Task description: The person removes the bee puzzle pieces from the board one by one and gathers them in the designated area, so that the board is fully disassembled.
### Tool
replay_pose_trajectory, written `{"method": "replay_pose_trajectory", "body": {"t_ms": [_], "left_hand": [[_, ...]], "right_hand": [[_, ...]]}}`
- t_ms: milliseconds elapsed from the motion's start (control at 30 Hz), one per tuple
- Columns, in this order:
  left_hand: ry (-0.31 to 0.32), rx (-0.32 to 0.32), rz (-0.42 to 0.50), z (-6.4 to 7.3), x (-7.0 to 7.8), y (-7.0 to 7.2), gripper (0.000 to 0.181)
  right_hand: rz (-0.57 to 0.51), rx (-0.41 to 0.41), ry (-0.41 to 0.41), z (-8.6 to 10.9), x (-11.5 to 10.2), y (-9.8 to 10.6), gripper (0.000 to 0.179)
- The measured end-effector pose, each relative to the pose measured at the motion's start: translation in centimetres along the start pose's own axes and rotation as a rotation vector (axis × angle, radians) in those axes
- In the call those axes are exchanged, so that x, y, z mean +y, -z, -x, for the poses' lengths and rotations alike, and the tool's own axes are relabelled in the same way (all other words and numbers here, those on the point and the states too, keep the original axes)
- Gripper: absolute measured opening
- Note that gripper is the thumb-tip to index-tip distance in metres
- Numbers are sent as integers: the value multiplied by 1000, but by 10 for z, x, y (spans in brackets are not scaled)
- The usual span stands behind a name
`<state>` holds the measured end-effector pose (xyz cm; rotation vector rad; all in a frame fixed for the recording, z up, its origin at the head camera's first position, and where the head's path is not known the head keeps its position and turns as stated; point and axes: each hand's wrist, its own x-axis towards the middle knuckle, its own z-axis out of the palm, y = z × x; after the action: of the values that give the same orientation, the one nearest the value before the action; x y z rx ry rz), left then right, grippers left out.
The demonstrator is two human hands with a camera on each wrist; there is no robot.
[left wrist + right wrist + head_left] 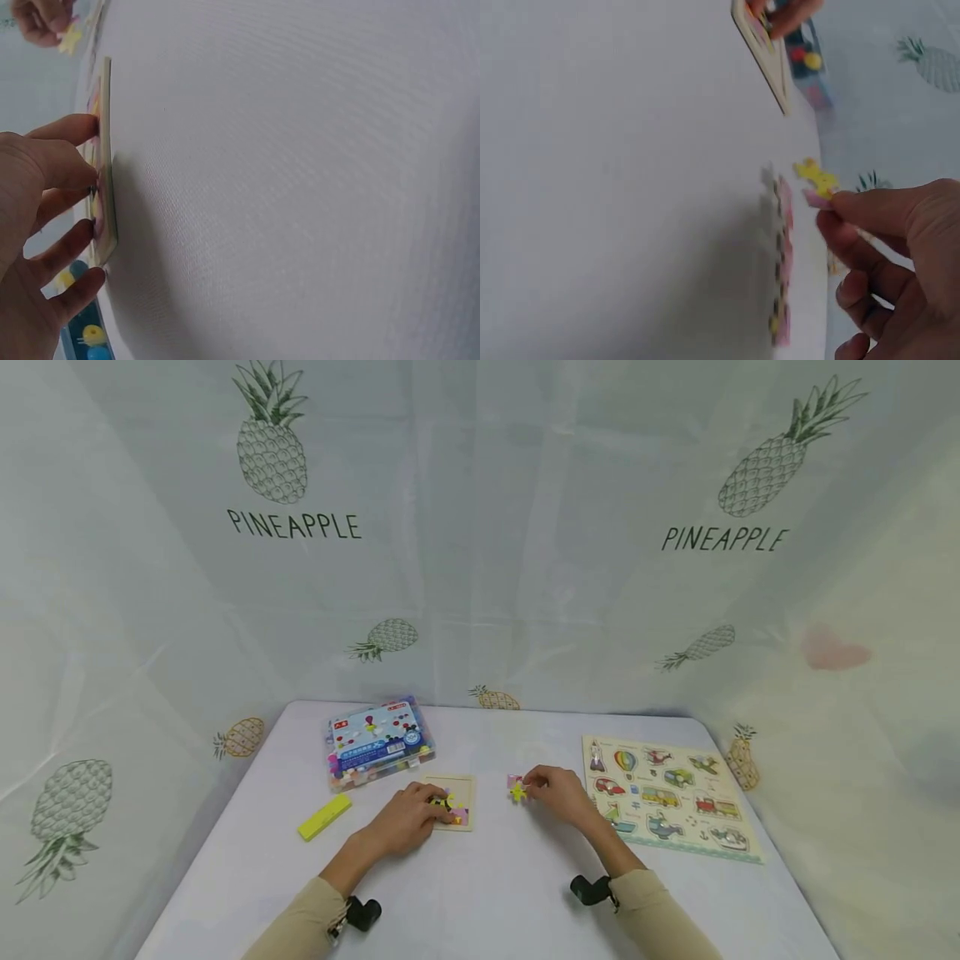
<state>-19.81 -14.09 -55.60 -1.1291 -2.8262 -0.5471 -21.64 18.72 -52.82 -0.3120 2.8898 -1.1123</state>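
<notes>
My left hand rests on a small wooden puzzle board, its fingertips touching the pink, yellow and black pieces set in it. In the left wrist view that hand has its thumb and fingers spread along the board's top face. Between thumb and forefinger, my right hand pinches a yellow and pink puzzle piece, raised above the table. The right wrist view shows this piece over other pink puzzle pieces lying on the tabletop.
Behind the left hand stands a clear box of colored beads, with a yellow block in front of it. A large vehicle picture puzzle board lies to the right. Pineapple-print cloth hangs behind the white table.
</notes>
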Motion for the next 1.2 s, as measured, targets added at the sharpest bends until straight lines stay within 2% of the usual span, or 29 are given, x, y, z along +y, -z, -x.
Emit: {"method": "replay_pose_trajectory", "body": {"t_ms": [167, 367, 767, 1200], "left_hand": [[3, -5, 10, 0, 0, 0, 30], [1, -13, 13, -1, 0, 1, 30], [22, -30, 13, -1, 0, 1, 29], [30, -46, -5, -2, -2, -1, 30]], "right_hand": [[87, -1, -89, 9, 16, 18, 7], [158, -21, -165, 18, 32, 27, 5], [186, -41, -228, 16, 34, 27, 7], [226, -63, -196, 14, 33, 28, 8]]}}
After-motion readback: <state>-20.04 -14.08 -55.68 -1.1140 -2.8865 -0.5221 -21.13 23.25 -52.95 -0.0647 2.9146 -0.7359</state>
